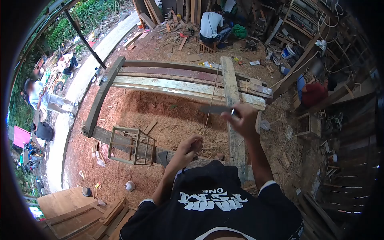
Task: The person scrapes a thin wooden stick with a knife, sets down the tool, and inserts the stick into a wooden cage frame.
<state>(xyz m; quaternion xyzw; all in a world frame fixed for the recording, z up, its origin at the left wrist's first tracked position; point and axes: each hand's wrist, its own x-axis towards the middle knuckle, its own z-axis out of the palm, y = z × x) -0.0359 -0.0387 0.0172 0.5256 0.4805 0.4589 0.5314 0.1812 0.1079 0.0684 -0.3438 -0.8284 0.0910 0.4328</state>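
Near the middle, my left hand [189,149] is closed around the lower end of a thin strip [213,94], which rises from it toward the wooden bench. My right hand [243,119] is closed on the handle of a knife [216,109], whose blade points left and lies close to the strip, slightly blurred. Whether blade and strip touch, I cannot tell. Behind the knife stands the bench, with long boards [168,85] and an upright plank [229,80] crossing them. A small wooden frame [136,146] sits left of my left hand.
Wood shavings [160,112] cover the ground. A person in a white shirt [209,26] crouches at the back; another in red [314,94] sits at the right. Several people are at the left by a concrete strip [62,148]. Wooden panels [72,204] lie at the lower left.
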